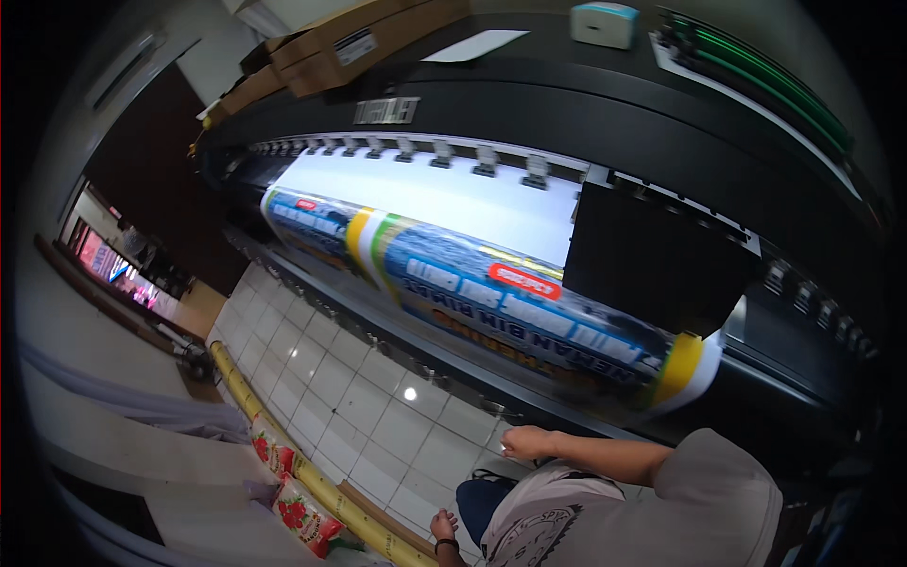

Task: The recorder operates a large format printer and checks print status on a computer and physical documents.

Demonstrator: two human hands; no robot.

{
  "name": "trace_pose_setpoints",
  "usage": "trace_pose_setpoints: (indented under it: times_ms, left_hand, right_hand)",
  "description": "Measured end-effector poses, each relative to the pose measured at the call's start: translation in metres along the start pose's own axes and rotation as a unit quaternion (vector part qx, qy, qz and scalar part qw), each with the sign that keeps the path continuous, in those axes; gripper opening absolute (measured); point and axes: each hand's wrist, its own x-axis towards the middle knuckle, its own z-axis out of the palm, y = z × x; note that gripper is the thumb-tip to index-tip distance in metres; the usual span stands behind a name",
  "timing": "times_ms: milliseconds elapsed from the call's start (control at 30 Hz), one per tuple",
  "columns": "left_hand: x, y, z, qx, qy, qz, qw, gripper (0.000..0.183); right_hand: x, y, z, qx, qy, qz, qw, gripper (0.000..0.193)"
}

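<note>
My right hand point(526, 442) is closed in front of the wide-format printer point(605, 94), its arm bent beside the machine. Whatever it might hold is hidden inside the curled fingers. Lower down, my left hand point(444, 524), with a black band at its wrist, hangs over the floor with loosely bent fingers slightly apart and nothing seen in them. A printed banner point(453, 274), blue with yellow, green and white bands, curves over the printer's front. White unprinted material point(425, 194) lies behind it. A black panel point(661, 250) covers part of the banner at the right.
Cardboard boxes point(359, 42), a white sheet point(475, 45) and a small white-and-blue box point(603, 25) sit on the printer top. A long yellow roll point(364, 524) and red-and-white packets point(307, 518) lie along the wall. White floor tiles point(378, 406) run between, toward a doorway point(123, 250).
</note>
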Motion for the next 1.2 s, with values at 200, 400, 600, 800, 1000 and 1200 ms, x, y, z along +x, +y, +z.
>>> trace_pose_setpoints:
  times_ms: [200,400,600,800,1000,1200]
  left_hand:
    - [0.06,0.024,-0.027,0.184,-0.042,-0.122,0.974,0.037]
    - [0.156,0.101,-0.097,0.228,-0.115,-0.125,0.959,0.035]
    - [0.304,0.219,-0.195,0.153,-0.061,-0.102,0.981,0.037]
    - [0.44,0.333,-0.279,0.132,-0.02,-0.019,0.991,0.042]
    - [0.504,0.522,-0.209,0.118,-0.025,0.004,0.993,0.026]
    - [0.396,0.672,-0.04,0.325,-0.06,0.553,0.765,0.04]
  right_hand:
    - [0.122,-0.003,-0.006,0.047,0.056,0.028,0.997,0.024]
    - [0.233,-0.031,0.004,0.06,-0.013,0.123,0.99,0.024]
    - [0.331,-0.084,-0.022,0.002,-0.065,0.169,0.984,0.043]
    - [0.387,-0.048,-0.01,0.13,0.085,0.3,0.941,0.056]
    - [0.433,0.017,0.023,0.37,-0.122,0.426,0.817,0.056]
    - [0.44,-0.012,0.036,0.303,0.024,0.493,0.815,0.056]
